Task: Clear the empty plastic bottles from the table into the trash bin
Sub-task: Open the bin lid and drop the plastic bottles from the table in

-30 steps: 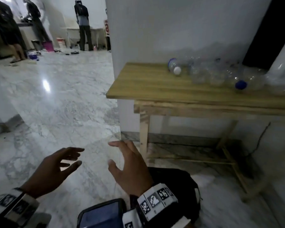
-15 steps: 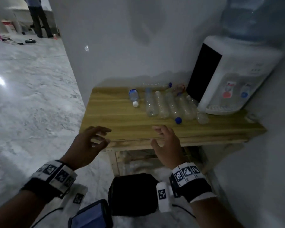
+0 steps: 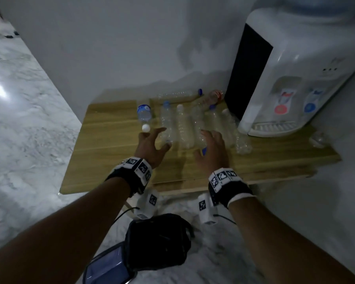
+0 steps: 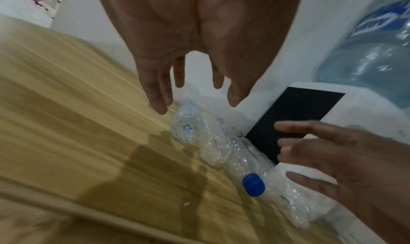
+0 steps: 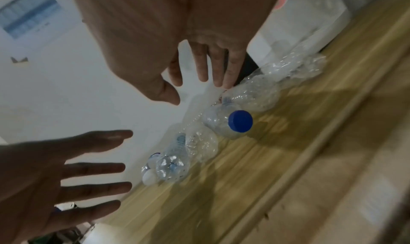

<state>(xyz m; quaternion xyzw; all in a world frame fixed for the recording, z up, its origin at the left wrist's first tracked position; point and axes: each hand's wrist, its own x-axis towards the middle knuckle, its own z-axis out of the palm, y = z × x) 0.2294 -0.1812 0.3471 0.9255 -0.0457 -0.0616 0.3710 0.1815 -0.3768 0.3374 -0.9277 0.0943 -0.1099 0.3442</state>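
Several clear empty bottles [image 3: 182, 128] lie side by side on the wooden table [image 3: 103, 152], by the wall. My left hand [image 3: 160, 138] hovers with spread fingers over the left end of the row, near a bottle with a white cap [image 3: 146, 128]. My right hand [image 3: 205, 142] hovers, fingers spread, over a bottle with a blue cap [image 5: 226, 123]. In the left wrist view my left hand [image 4: 197, 104] is above a crumpled bottle [image 4: 186, 130] and holds nothing. In the right wrist view my right hand [image 5: 197, 90] also holds nothing. No trash bin is in view.
A white water dispenser [image 3: 295, 68] stands on the table's right half, right behind the bottles. A black bag [image 3: 158, 242] and a phone [image 3: 107, 267] sit below my arms. Marble floor [image 3: 29, 130] lies to the left of the table.
Both hands have moved forward from the table's front edge to just above the row of bottles. The view has tilted down and closer to the table.
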